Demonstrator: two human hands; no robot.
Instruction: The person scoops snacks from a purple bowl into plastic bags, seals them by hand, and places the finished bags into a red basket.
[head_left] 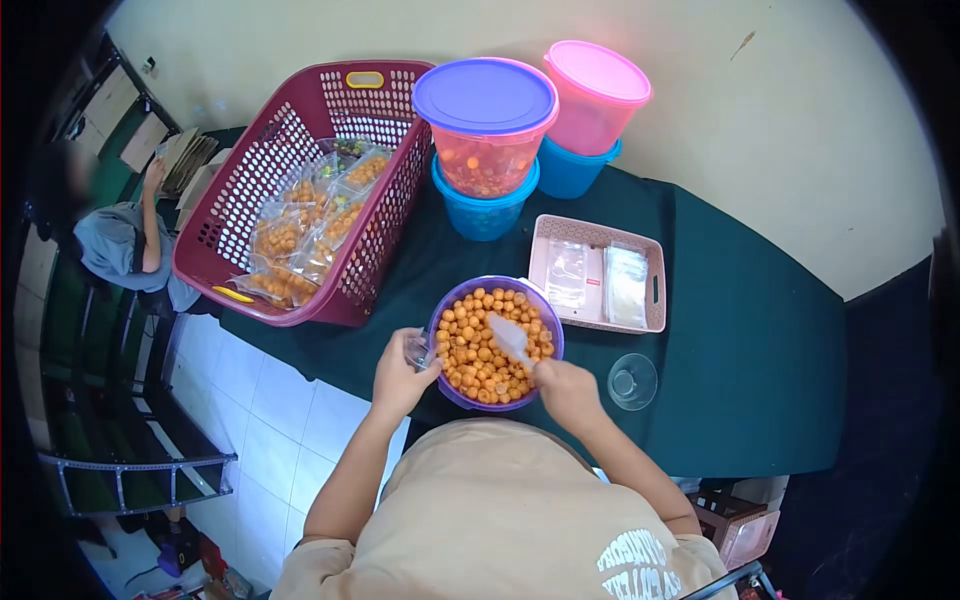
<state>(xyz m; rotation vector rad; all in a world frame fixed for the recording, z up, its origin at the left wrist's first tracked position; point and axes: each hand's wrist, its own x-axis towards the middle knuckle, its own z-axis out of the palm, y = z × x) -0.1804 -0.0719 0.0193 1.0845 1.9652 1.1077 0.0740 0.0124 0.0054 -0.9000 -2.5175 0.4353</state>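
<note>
Beige shirt back nearest, two hands at a purple bowl of orange snack balls on a green-clothed bench.

The left hand is curled round a small clear cup at the bowl's left rim; the right hand grips a white scoop that lies on the orange balls. Just right of the right hand stands a clear glass; beyond both hands, a pink tray holds empty plastic bags. Farther off, lidded tubs are stacked against the cream wall, and to the left of the left hand a maroon basket holds filled bags. Below the bench's left edge is white tiled floor, where another person sits well apart.
</note>
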